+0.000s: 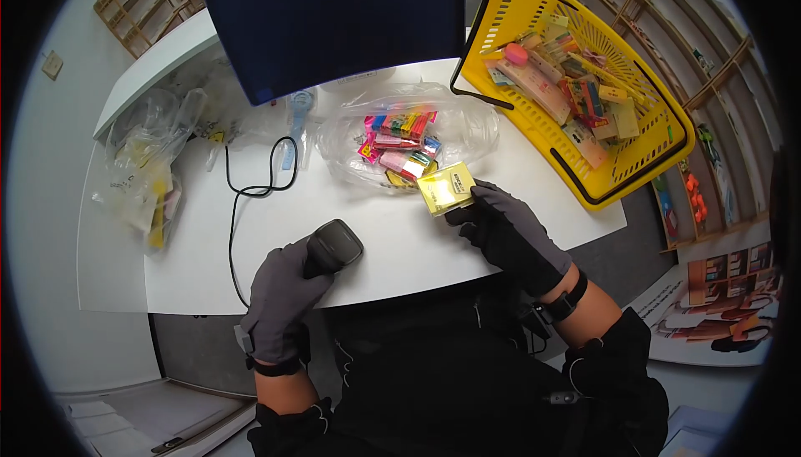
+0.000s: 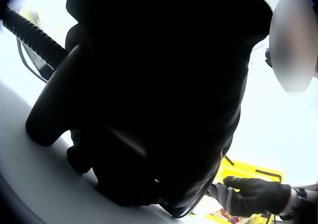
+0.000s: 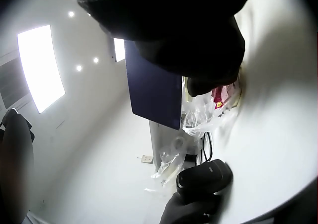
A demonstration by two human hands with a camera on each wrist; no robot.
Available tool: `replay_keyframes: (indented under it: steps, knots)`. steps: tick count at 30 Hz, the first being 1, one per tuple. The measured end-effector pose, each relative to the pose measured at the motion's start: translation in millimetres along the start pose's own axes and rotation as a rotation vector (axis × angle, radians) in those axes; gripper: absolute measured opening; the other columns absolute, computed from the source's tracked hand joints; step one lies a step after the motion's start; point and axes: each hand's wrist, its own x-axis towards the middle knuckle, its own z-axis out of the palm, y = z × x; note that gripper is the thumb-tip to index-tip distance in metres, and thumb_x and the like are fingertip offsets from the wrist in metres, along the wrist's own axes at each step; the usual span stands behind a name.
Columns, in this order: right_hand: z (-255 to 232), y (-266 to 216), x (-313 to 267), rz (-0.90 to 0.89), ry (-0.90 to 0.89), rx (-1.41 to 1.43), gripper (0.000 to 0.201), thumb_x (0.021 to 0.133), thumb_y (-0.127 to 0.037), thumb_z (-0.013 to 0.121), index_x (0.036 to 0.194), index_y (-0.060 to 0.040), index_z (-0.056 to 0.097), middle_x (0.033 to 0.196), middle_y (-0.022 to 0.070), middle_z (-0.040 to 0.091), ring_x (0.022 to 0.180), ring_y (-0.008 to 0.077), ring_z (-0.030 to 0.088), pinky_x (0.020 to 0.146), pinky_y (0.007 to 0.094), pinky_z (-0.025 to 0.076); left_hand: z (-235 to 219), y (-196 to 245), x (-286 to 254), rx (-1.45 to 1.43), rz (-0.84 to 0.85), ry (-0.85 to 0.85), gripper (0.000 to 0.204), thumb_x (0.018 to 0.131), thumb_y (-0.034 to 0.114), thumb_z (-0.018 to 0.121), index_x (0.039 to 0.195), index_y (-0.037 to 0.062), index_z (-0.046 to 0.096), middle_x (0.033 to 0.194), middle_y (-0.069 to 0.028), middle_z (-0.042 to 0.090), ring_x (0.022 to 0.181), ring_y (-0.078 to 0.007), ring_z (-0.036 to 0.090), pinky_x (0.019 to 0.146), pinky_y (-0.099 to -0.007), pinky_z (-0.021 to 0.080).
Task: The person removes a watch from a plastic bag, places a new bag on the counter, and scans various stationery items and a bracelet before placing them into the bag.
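Note:
In the head view the gloved left hand [image 1: 286,290] grips a black handheld scanner [image 1: 336,245] above the table's front edge. To its right, the gloved right hand [image 1: 519,236] pinches a yellow packet [image 1: 446,189] at its right side. Just behind the packet, a clear plastic bag [image 1: 334,136] lies spread with several colourful packs [image 1: 403,141] on it. Dark shapes of the left hand and scanner fill much of the left wrist view. The right wrist view shows the scanner [image 3: 203,178] in the left hand [image 3: 186,209]; the right hand [image 3: 198,40] hides most of the packet there.
A yellow basket [image 1: 576,175] full of stationery packs stands at the back right. A dark monitor [image 1: 338,23] rises behind the plastic bag. Crumpled clear bags [image 1: 138,152] lie at the left, and a black cable [image 1: 234,232] loops over the white table [image 1: 417,261]. Shelves line the right.

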Motion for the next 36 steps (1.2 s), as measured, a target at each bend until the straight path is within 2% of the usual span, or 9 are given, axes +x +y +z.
replay_keyframes:
  steps: [6,9,10,14,17,22,29,31,36]
  knots:
    - [21.5,-12.9,55.1,-0.111,-0.087,-0.198,0.042,0.120,-0.019,0.059,0.158,-0.0007,0.056,0.140,0.0171,0.074,0.124,0.0259,0.076,0.101,0.0348,0.063,-0.5,-7.2,2.6,-0.056,0.021,0.002,0.045,0.083,0.026,0.084,0.125,0.0105,0.082,0.096,-0.0187,0.082,0.086,-0.0378,0.079,0.078,-0.0466,0.060]
    - [14.8,-8.9,97.3,-0.526,-0.416,-0.443,0.041,0.120,-0.023,0.060,0.156,-0.0026,0.057,0.149,0.0193,0.070,0.129,0.0302,0.074,0.107,0.0391,0.063,-0.7,-6.8,1.1,-0.070,0.042,0.010,0.046,0.082,0.026,0.083,0.124,0.0094,0.082,0.092,-0.0191,0.080,0.081,-0.0386,0.078,0.075,-0.0472,0.060]
    - [14.7,-10.9,99.4,-0.530,-0.421,-0.449,0.041,0.120,-0.023,0.060,0.156,-0.0026,0.057,0.149,0.0193,0.070,0.129,0.0302,0.074,0.107,0.0391,0.063,-0.7,-6.0,0.8,-0.073,0.045,0.017,0.046,0.082,0.026,0.083,0.124,0.0094,0.082,0.092,-0.0191,0.080,0.081,-0.0386,0.078,0.075,-0.0472,0.060]
    - [29.2,-27.7,88.1,-0.472,-0.339,-0.658,0.041,0.119,-0.026,0.062,0.153,-0.0034,0.059,0.150,0.0216,0.070,0.130,0.0333,0.074,0.108,0.0415,0.062,1.4,-4.9,-1.4,-0.046,0.040,0.034,0.041,0.083,0.023,0.086,0.122,0.0095,0.083,0.097,-0.0168,0.083,0.088,-0.0359,0.080,0.080,-0.0432,0.060]
    - [47.9,-42.0,66.5,-0.042,-0.095,0.179,0.045,0.118,-0.026,0.063,0.155,-0.0013,0.059,0.149,0.0233,0.070,0.132,0.0336,0.074,0.104,0.0388,0.062,4.3,-9.4,-0.6,-0.050,0.056,0.054,0.040,0.083,0.025,0.087,0.120,0.0096,0.083,0.095,-0.0173,0.082,0.086,-0.0384,0.078,0.079,-0.0444,0.059]
    - [45.6,-65.2,34.9,-0.069,-0.134,0.002,0.049,0.117,-0.021,0.063,0.162,-0.0012,0.056,0.146,0.0217,0.073,0.127,0.0323,0.076,0.099,0.0378,0.062,1.7,-1.0,-0.6,0.017,0.086,0.058,0.040,0.082,0.025,0.087,0.119,0.0087,0.083,0.093,-0.0166,0.082,0.085,-0.0392,0.078,0.077,-0.0454,0.059]
    - [-23.2,-131.9,62.5,-0.500,0.351,-0.743,0.050,0.111,-0.020,0.066,0.158,-0.0032,0.065,0.126,0.0151,0.082,0.107,0.0254,0.080,0.094,0.0388,0.062,6.5,-6.4,-1.9,-0.006,0.110,0.100,0.046,0.080,0.027,0.082,0.125,0.0132,0.083,0.089,-0.0162,0.080,0.080,-0.0404,0.076,0.073,-0.0477,0.059]
    - [-48.8,-150.7,78.6,-0.604,0.593,-1.333,0.057,0.104,-0.031,0.073,0.154,-0.0037,0.069,0.122,0.0169,0.084,0.109,0.0298,0.081,0.098,0.0414,0.062,0.6,-0.1,-1.6,-0.023,0.087,0.070,0.046,0.081,0.027,0.082,0.125,0.0130,0.083,0.089,-0.0160,0.080,0.081,-0.0401,0.077,0.074,-0.0477,0.059]
    - [-69.9,-173.4,103.7,-0.337,0.802,-2.085,0.071,0.097,-0.042,0.075,0.159,-0.0076,0.065,0.131,0.0207,0.081,0.119,0.0371,0.079,0.105,0.0455,0.060,-0.4,5.0,-2.4,-0.049,0.048,0.036,0.041,0.081,0.025,0.085,0.118,0.0097,0.083,0.090,-0.0152,0.082,0.084,-0.0378,0.079,0.076,-0.0457,0.060]
